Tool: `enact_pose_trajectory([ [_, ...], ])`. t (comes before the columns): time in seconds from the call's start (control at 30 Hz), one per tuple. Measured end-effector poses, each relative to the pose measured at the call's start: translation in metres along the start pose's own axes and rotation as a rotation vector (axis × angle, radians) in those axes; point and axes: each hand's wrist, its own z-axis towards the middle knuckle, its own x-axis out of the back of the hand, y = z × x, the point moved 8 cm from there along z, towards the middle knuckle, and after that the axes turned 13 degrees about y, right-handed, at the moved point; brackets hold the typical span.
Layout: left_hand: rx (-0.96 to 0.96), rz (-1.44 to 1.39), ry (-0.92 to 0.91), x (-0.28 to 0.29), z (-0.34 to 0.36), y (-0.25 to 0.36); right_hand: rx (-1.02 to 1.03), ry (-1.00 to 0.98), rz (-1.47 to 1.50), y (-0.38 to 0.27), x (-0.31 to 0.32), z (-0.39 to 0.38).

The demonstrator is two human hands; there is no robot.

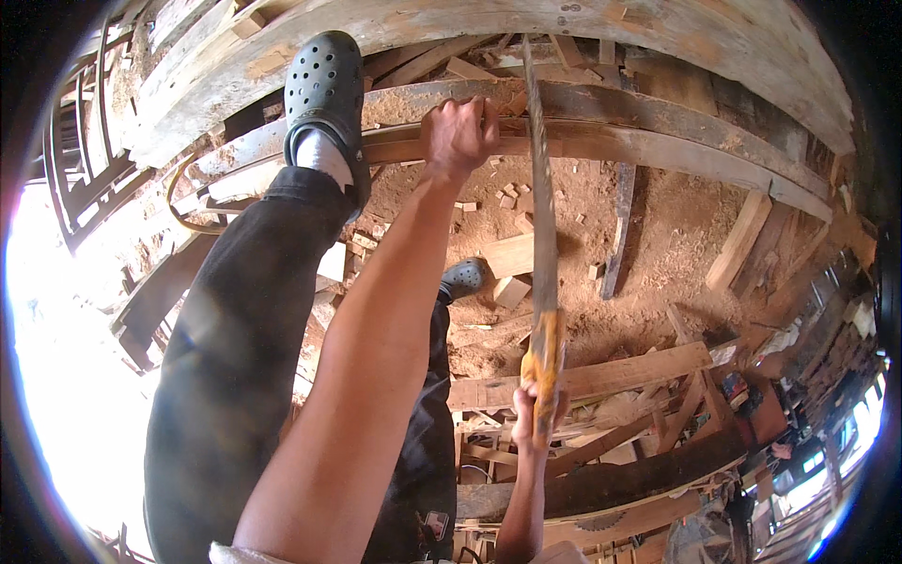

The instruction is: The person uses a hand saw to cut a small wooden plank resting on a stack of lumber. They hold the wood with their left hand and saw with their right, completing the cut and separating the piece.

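Note:
My right hand [528, 406] is wrapped round the worn yellow handle of a handsaw [544, 235]. Its long narrow blade points away from me and crosses the wooden beams at the top. To the left of the blade, my left hand [458, 133] is closed over a reddish-brown wooden strip [395, 146] lying along the beam [658, 117]; the fingertips are hidden. My left foot, in a dark grey perforated clog [324, 89], presses down on the same timbers. The other clog [463, 279] is on the ground below.
Sawdust and small wood offcuts [512, 291] cover the ground. A thick pale timber [714, 42] runs across the far side. Planks [629, 371] and more lumber lie at the near right. A dark metal frame [85, 141] stands at the far left.

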Motion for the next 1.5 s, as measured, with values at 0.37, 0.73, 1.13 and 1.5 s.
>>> enact_pose_trajectory([
  [0.37, 0.016, -0.017, 0.007, -0.001, -0.002, -0.002, -0.157, -0.039, 0.222, 0.01, -0.007, -0.003],
  [0.73, -0.002, -0.068, -0.019, -0.003, 0.003, 0.003, 0.153, -0.05, 0.088, -0.017, 0.019, -0.006],
  [1.13, -0.055, 0.011, -0.143, -0.007, -0.002, 0.004, -0.047, -0.092, 0.007, -0.04, 0.031, 0.002],
  [1.5, -0.087, 0.016, -0.026, 0.0, -0.003, 0.0, 0.06, -0.023, 0.109, -0.048, 0.036, 0.007],
])
